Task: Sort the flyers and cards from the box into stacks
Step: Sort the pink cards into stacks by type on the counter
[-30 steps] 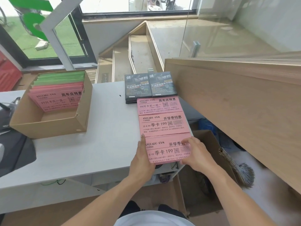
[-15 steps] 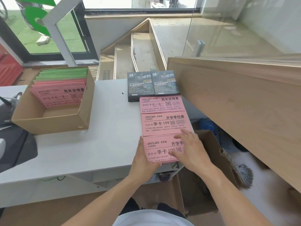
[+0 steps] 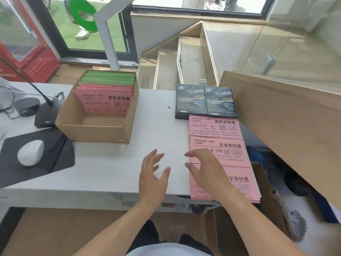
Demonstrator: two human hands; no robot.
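Both hands empty, fingers spread and loosely extended. Left hand is over bare white desk. Right hand is over the left edge of the pink flyer stacks: nearest pink stack under its palm, middle pink stack under and beyond its fingertips, far pink stack further out. Two black flyer stacks sit past that, side by side. Cardboard box is ahead-left of the left fingers, pink flyers and green flyers leaning at its back. White mouse on a black pad far left.
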